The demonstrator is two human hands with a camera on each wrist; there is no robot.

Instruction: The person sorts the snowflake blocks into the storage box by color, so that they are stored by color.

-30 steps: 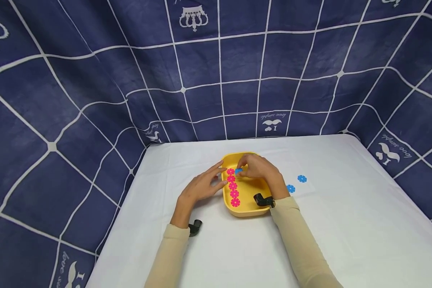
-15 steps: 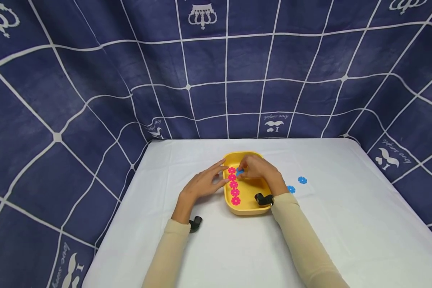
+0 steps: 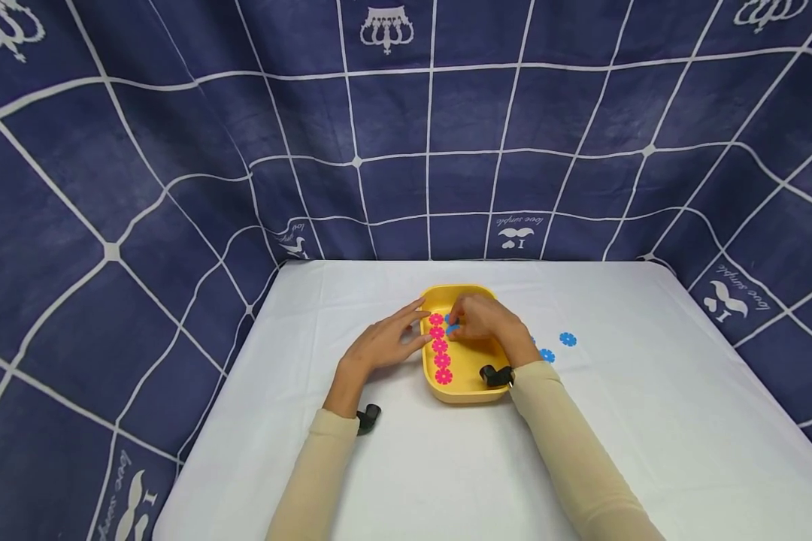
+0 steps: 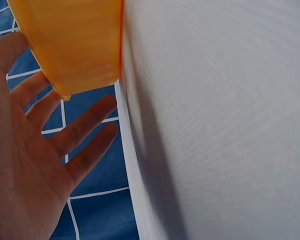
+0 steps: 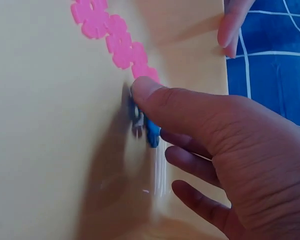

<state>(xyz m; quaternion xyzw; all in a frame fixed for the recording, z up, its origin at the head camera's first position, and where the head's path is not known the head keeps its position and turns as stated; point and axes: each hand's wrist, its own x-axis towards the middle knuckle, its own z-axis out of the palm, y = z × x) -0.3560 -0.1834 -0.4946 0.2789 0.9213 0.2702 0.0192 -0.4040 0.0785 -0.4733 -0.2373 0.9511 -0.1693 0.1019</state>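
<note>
In the head view a yellow tray (image 3: 470, 398) stands on the white table. Inside, along its left side, runs a row of several pink flower-shaped plastic pieces (image 3: 440, 346). My right hand (image 3: 483, 317) reaches into the far part of the tray, pinching a blue flower-shaped piece (image 5: 153, 134) between thumb and fingers. Another bit of blue (image 3: 449, 319) shows just beyond the fingertips, beside the farthest pink piece. My left hand (image 3: 386, 344) is at the tray's left side, fingers spread; in the left wrist view some fingers (image 4: 47, 102) touch the rim.
To the right of the tray lie blue flower-shaped pieces (image 3: 568, 339) on the white tablecloth (image 3: 649, 421), one partly hidden by my right wrist. A navy checked curtain (image 3: 460, 180) surrounds the table at the back and sides.
The blue piece in my right fingers went from tilted to lower and flatter beside the pink row; the fingers then shifted slightly nearer, with blue showing beyond them. My left hand stays put.
</note>
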